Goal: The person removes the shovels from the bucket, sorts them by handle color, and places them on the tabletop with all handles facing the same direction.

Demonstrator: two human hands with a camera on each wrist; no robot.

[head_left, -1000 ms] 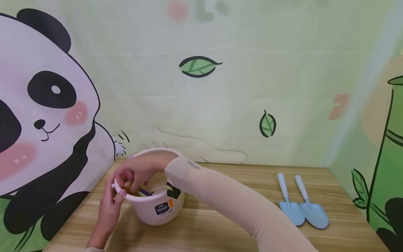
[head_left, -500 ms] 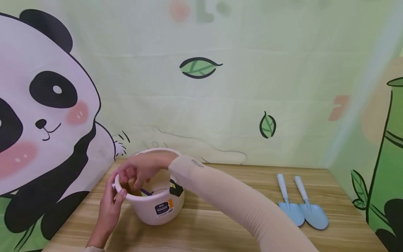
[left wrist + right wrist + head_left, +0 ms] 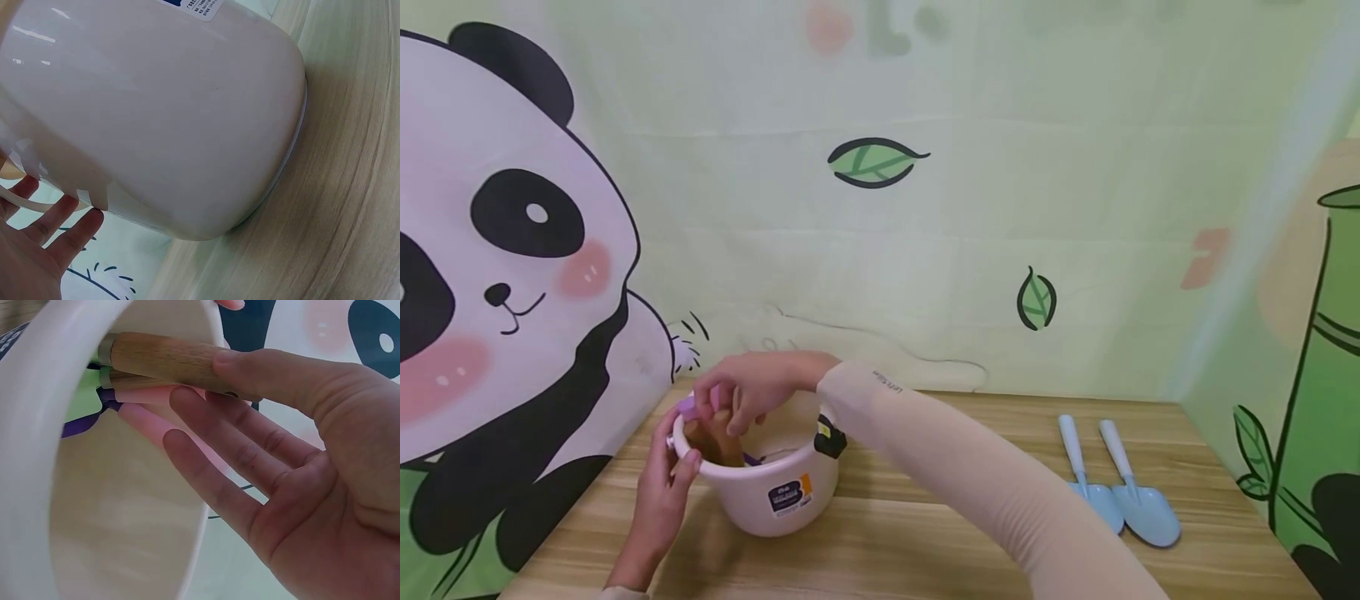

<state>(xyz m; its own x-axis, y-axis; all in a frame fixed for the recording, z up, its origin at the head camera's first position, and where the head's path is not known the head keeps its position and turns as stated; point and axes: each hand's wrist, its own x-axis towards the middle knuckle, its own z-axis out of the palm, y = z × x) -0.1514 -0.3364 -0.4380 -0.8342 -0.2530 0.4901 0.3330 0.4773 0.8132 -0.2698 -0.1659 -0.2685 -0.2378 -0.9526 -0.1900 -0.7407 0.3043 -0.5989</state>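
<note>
A pale pink bucket [image 3: 741,500] stands on the wooden table at the left. My left hand [image 3: 662,492] grips its left rim, thumb over the edge; in the left wrist view the fingers [image 3: 78,234] lie along the outside near the white handle. Above the opening, my right hand [image 3: 745,387] pinches a wooden-handled tool [image 3: 165,359] between thumb and fingers. Its working end is hidden in the bucket. Beside it, a second wooden handle [image 3: 134,380], pink handles [image 3: 150,422] with purple parts and a green piece [image 3: 84,397] lean inside the bucket.
Two light blue hand shovels [image 3: 1150,510] lie side by side on the table [image 3: 940,542] at the right. A printed cloth [image 3: 962,208] with a panda and leaves hangs behind the table. A black-and-yellow tag [image 3: 831,437] hangs at the bucket's right rim.
My right hand has risen a little and shifted right, and more of the wooden handle shows above the rim. The left hand and the bucket have stayed in place.
</note>
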